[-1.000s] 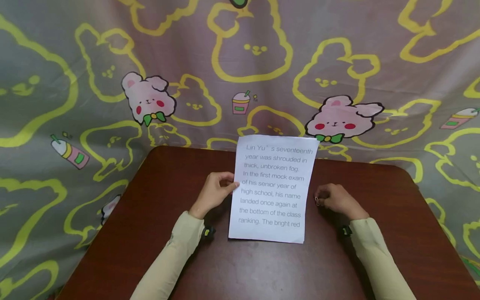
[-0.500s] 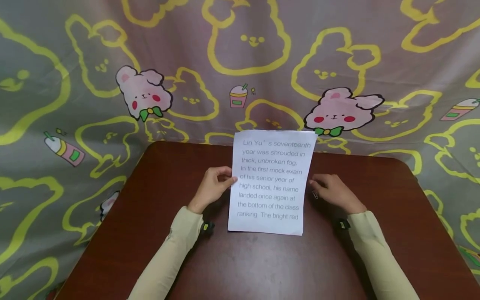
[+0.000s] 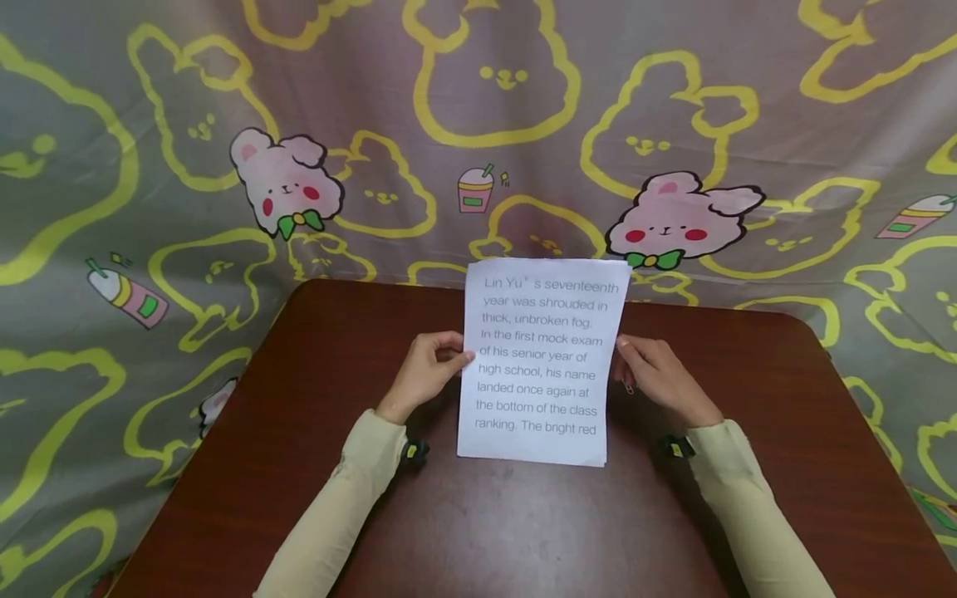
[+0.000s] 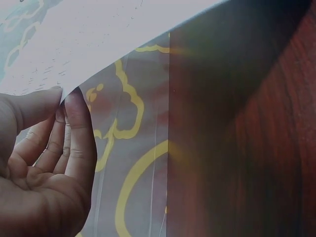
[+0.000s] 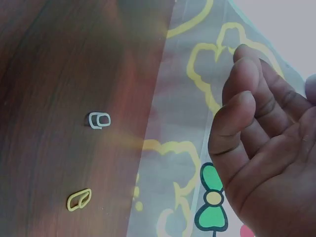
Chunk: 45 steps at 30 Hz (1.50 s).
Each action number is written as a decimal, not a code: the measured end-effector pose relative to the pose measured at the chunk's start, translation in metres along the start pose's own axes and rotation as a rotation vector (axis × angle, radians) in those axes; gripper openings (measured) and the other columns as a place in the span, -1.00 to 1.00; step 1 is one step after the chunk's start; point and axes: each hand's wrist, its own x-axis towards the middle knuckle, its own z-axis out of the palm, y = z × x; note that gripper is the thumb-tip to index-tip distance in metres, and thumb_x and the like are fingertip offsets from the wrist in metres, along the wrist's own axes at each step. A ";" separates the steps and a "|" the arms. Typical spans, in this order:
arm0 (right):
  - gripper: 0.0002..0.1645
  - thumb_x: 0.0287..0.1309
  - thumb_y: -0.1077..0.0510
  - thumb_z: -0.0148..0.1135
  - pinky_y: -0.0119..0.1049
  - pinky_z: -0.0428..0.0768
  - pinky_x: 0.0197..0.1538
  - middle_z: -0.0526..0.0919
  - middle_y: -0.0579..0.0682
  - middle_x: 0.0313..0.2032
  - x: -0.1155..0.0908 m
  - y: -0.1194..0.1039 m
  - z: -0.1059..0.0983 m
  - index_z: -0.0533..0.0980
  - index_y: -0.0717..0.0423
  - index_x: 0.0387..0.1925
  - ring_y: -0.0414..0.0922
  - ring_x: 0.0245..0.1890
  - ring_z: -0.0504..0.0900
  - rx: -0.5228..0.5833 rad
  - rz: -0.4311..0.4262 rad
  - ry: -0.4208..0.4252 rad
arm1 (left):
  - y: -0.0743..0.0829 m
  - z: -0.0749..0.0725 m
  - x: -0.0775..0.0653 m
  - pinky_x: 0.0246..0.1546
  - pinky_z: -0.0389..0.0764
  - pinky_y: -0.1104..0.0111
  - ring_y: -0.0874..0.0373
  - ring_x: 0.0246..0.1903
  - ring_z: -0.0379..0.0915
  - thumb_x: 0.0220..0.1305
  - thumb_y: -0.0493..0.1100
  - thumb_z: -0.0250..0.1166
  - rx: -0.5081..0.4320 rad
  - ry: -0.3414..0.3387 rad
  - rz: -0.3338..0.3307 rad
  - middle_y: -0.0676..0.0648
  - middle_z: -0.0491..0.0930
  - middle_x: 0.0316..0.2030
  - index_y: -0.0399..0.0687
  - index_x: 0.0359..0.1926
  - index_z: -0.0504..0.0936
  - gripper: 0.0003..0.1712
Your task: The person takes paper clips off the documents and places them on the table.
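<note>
Printed sheets of paper [image 3: 542, 357] are held up over the brown table, print facing the head camera. My left hand [image 3: 426, 370] pinches their left edge; in the left wrist view the thumb [image 4: 42, 106] lies on the printed side with the index finger behind. At the right edge is my right hand [image 3: 661, 370], its thumb over the margin and its other fingers mostly hidden from the head. The right wrist view shows those fingers [image 5: 232, 118] loosely curled below the paper's edge. Beside them on the table lie a white paper clip [image 5: 100, 120] and a yellow paper clip [image 5: 79, 200].
The brown wooden table [image 3: 336, 349] has rounded far corners. A grey curtain [image 3: 374, 83] with yellow outlines and cartoon rabbits hangs right behind it. Each wrist wears a dark strap, such as the left strap [image 3: 414, 452].
My right hand has moved from beside the white paper clip up and left to the paper's right edge. The left hand keeps its pinch. The head view has tilted slightly.
</note>
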 end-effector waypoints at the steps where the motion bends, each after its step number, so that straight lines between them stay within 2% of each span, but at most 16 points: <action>1: -0.52 0.67 0.01 -0.15 -0.27 0.55 -0.43 0.64 0.16 -0.47 0.000 -0.001 0.000 0.59 0.22 -0.21 0.09 -0.52 0.58 0.008 -0.003 0.003 | 0.000 0.000 0.001 -0.29 0.68 0.37 0.21 -0.37 0.64 0.37 -0.37 0.35 0.000 0.001 -0.001 -0.29 0.75 -0.23 -0.35 -0.11 0.73 -0.87; 4: -0.48 0.68 0.01 -0.17 -0.27 0.54 -0.42 0.65 0.15 -0.45 0.002 -0.002 0.000 0.58 0.26 -0.26 0.03 -0.51 0.57 0.027 -0.002 0.007 | -0.001 0.000 0.002 -0.29 0.68 0.37 0.17 -0.36 0.65 0.37 -0.36 0.36 0.008 0.005 -0.001 -0.29 0.76 -0.22 -0.34 -0.11 0.73 -0.87; 6: -0.52 0.67 0.01 -0.13 -0.27 0.55 -0.41 0.65 0.14 -0.44 0.003 -0.002 0.000 0.59 0.23 -0.22 0.01 -0.51 0.57 0.035 -0.005 0.001 | -0.001 0.001 0.003 -0.28 0.68 0.35 0.15 -0.36 0.65 0.37 -0.35 0.36 0.012 0.007 -0.001 -0.28 0.76 -0.22 -0.32 -0.11 0.74 -0.87; 11: -0.76 0.54 0.03 0.15 -0.29 0.57 -0.40 0.69 0.13 -0.38 0.003 0.003 0.002 0.63 0.05 -0.01 -0.05 -0.47 0.58 0.021 -0.011 -0.033 | -0.003 0.003 0.003 -0.28 0.69 0.35 0.15 -0.34 0.68 0.36 -0.33 0.38 0.024 0.014 -0.008 -0.26 0.77 -0.21 -0.29 -0.10 0.74 -0.86; 13: -0.78 0.49 0.05 0.23 -0.30 0.58 -0.39 0.71 0.14 -0.35 0.002 0.005 0.003 0.63 -0.01 0.04 -0.07 -0.45 0.59 0.007 -0.005 -0.047 | -0.004 0.004 0.001 -0.30 0.67 0.39 0.15 -0.33 0.69 0.36 -0.33 0.38 0.031 0.013 -0.015 -0.26 0.77 -0.21 -0.30 -0.09 0.74 -0.85; 17: -0.85 0.45 0.11 0.26 -0.30 0.57 -0.38 0.72 0.14 -0.36 0.001 0.008 0.006 0.65 -0.03 -0.03 -0.08 -0.44 0.59 -0.028 0.008 -0.054 | -0.007 0.006 0.000 -0.33 0.63 0.46 0.10 -0.30 0.73 0.36 -0.32 0.38 0.050 0.009 -0.032 -0.26 0.77 -0.20 -0.29 -0.07 0.75 -0.83; 22: -0.88 0.43 0.14 0.28 -0.30 0.53 -0.41 0.72 0.09 -0.39 0.005 0.009 0.009 0.68 -0.04 -0.08 -0.08 -0.46 0.57 -0.080 0.001 -0.043 | -0.008 0.006 0.003 -0.33 0.64 0.45 0.03 -0.25 0.76 0.35 -0.31 0.40 0.074 0.015 -0.043 -0.24 0.78 -0.19 -0.28 -0.04 0.75 -0.80; 29: -0.94 0.40 0.14 0.32 -0.34 0.43 -0.50 0.66 0.04 -0.48 0.006 0.017 0.016 0.67 0.00 -0.18 -0.12 -0.55 0.48 -0.137 0.022 -0.054 | -0.017 0.008 0.001 -0.32 0.74 0.35 0.11 -0.31 0.75 0.32 -0.34 0.40 0.076 -0.020 -0.087 -0.26 0.79 -0.22 -0.32 -0.08 0.76 -0.82; 32: -0.95 0.40 0.16 0.32 -0.34 0.41 -0.51 0.64 0.03 -0.50 0.004 0.020 0.020 0.67 0.03 -0.21 -0.14 -0.56 0.47 -0.146 0.027 -0.057 | -0.020 0.009 -0.002 -0.34 0.76 0.33 0.15 -0.36 0.74 0.30 -0.39 0.39 0.060 -0.032 -0.091 -0.28 0.78 -0.26 -0.38 -0.10 0.75 -0.82; 36: -0.94 0.40 0.17 0.31 -0.34 0.40 -0.50 0.62 -0.03 -0.51 0.003 0.022 0.024 0.68 0.04 -0.23 -0.14 -0.56 0.46 -0.152 0.032 -0.058 | -0.023 0.010 -0.003 -0.38 0.75 0.33 0.17 -0.44 0.72 0.28 -0.42 0.38 0.082 -0.040 -0.080 -0.27 0.77 -0.30 -0.44 -0.10 0.73 -0.81; 40: -0.94 0.38 0.16 0.32 -0.35 0.42 -0.49 0.64 -0.06 -0.49 0.004 0.023 0.025 0.68 0.04 -0.22 -0.15 -0.56 0.47 -0.164 0.037 -0.077 | -0.024 0.011 -0.003 -0.36 0.76 0.32 0.13 -0.42 0.72 0.29 -0.41 0.38 0.078 -0.064 -0.141 -0.28 0.77 -0.27 -0.43 -0.06 0.73 -0.79; 45: -0.95 0.35 0.17 0.36 -0.36 0.41 -0.50 0.69 -0.04 -0.45 0.005 0.025 0.027 0.68 0.07 -0.25 -0.19 -0.58 0.46 -0.178 0.030 -0.102 | -0.026 0.013 -0.003 -0.36 0.76 0.33 0.13 -0.41 0.72 0.30 -0.40 0.39 0.086 -0.087 -0.186 -0.28 0.78 -0.26 -0.42 -0.05 0.74 -0.78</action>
